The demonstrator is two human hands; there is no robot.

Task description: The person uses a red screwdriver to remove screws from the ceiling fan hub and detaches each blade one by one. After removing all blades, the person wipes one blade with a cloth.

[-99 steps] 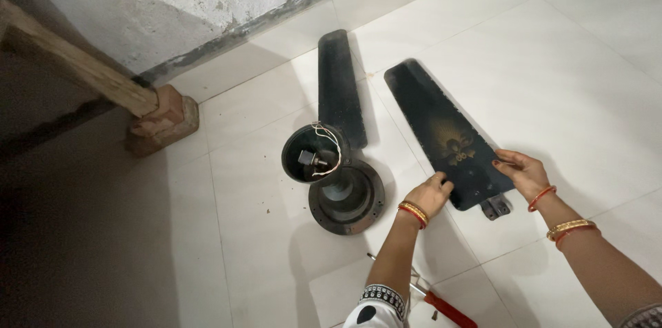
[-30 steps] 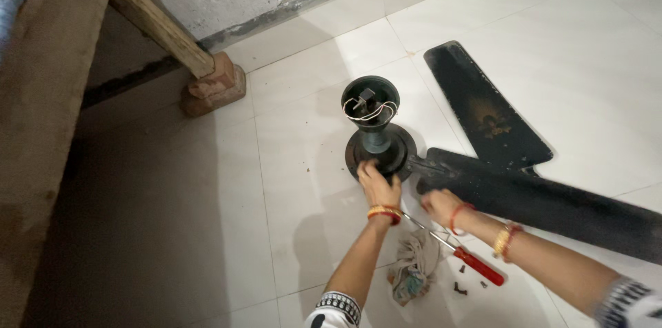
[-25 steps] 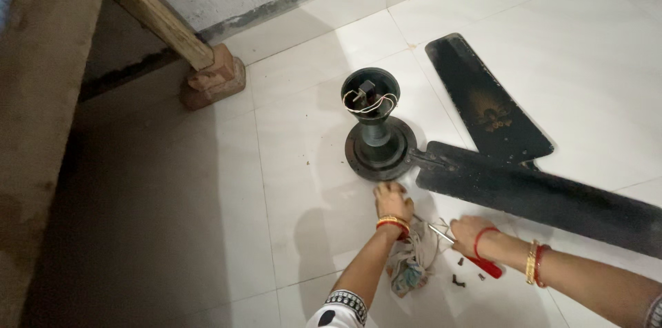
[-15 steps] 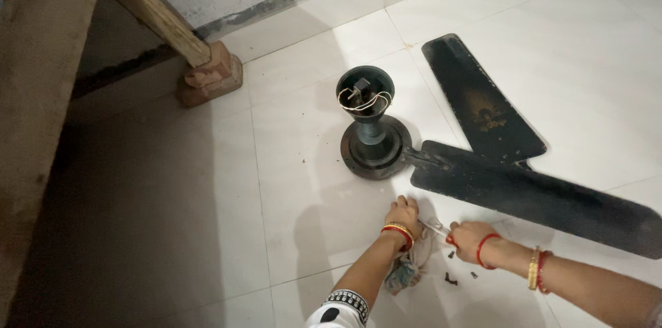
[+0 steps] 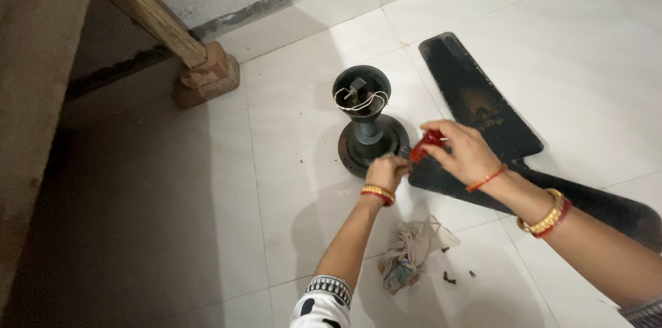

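A black ceiling fan motor [image 5: 367, 128] stands on the white tiled floor, with loose white wires in its open top cup. One black fan blade [image 5: 476, 97] lies to its right, and a second blade [image 5: 586, 200] runs under my right arm with its root end against the motor base. My left hand [image 5: 386, 171] rests at the motor's rim where that blade meets it; its fingers are pinched there. My right hand [image 5: 463, 150] grips a red-handled screwdriver [image 5: 426, 145], its tip pointing down toward the same joint.
A crumpled cloth [image 5: 411, 252] and small dark screws [image 5: 449, 277] lie on the tile near my arms. A wooden beam [image 5: 148, 14] leans on a brick [image 5: 207, 80] at the wall's foot. A large wooden board [image 5: 31, 94] fills the left side.
My right hand picked the red screwdriver up from the floor and brought it to the motor rim. My left hand moved from the cloth back up to the blade joint.
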